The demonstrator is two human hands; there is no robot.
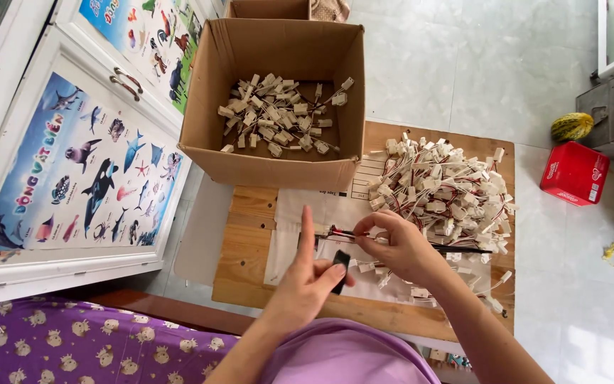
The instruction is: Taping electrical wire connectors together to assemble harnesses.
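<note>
Left grip (307, 274) pinches a black clip (340, 271); right grip (392, 242) pinches a wired connector (332, 231).

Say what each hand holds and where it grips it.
Left hand pinches a small black piece near its lower end. Right hand pinches a wired connector by its wires.

Bare forearms, lilac garment (plain) below
</note>
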